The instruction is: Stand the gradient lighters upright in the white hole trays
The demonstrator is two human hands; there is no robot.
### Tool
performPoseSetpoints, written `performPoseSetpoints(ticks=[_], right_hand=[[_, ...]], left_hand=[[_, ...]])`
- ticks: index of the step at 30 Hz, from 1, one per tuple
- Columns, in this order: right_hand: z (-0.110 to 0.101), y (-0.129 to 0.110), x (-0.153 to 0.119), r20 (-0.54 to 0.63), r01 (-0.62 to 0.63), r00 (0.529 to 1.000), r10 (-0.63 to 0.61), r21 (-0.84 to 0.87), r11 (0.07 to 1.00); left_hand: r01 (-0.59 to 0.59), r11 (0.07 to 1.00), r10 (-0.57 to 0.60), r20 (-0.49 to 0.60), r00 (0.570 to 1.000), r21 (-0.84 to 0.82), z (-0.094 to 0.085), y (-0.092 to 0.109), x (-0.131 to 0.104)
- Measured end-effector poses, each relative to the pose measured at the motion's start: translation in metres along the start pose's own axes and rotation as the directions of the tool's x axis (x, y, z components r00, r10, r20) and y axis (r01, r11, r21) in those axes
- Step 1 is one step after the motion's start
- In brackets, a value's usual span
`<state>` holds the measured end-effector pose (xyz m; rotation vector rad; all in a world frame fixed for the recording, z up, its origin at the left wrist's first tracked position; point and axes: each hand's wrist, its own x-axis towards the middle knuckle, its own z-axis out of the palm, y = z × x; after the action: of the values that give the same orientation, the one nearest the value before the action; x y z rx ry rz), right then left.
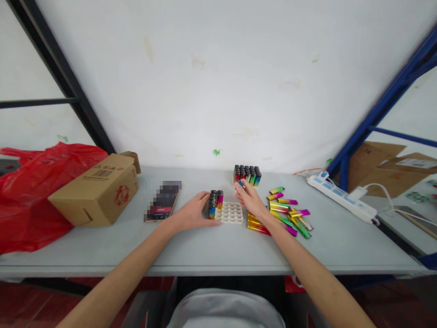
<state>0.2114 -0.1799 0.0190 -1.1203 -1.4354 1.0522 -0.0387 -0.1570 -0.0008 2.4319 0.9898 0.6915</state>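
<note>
A white tray (232, 214) with round holes lies on the grey table. Its left side holds several upright lighters (212, 205) with black tops and colourful bodies. My left hand (195, 213) curves around the tray's left end, thumb along the front edge, fingers at the lighters. Right of the tray's back corner, my right hand (248, 197) is closed on a small item with a blue part showing; most of it is hidden by the fingers. Loose shiny lighters (283, 209) in gold, green and magenta lie beneath and right of my right forearm. Behind stands a block of upright lighters (252, 174).
A phone (165, 200) with a blurred screen lies left of my left hand. Farther left are a cardboard box (99, 191) and a red plastic bag (30, 200). A white power strip (341, 198) with cables lies at the right, beside a blue metal frame (385, 98).
</note>
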Motion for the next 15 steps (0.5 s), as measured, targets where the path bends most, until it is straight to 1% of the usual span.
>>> performPoseSetpoints(ticks=[3,4,6,9,15], right_hand=[[0.0038,0.0002,-0.001,-0.089,0.124,0.985,-0.15,-0.245,0.962],[0.0043,0.0004,-0.0015,-0.115,0.145,0.975,-0.188,-0.31,0.94],[0.0045,0.0016,-0.0024,-0.167,0.146,0.959,-0.228,-0.399,0.905],[0.004,0.0055,-0.0026,-0.217,0.119,0.946,-0.242,-0.462,0.879],[0.0048,0.0064,-0.003,-0.218,0.129,0.939,-0.265,-0.491,0.861]], left_hand=[[0.001,1.0,-0.002,0.022,1.0,0.016,-0.0002,-0.0007,0.0],[0.001,1.0,-0.001,0.02,1.0,0.016,-0.0003,-0.0007,0.0],[0.001,1.0,-0.001,0.019,1.0,0.016,-0.0006,-0.0001,0.0002],[0.013,1.0,-0.013,0.018,1.0,0.029,-0.0008,0.0011,0.0005],[0.001,0.999,-0.001,0.021,1.0,0.041,-0.0003,0.0014,0.0004]])
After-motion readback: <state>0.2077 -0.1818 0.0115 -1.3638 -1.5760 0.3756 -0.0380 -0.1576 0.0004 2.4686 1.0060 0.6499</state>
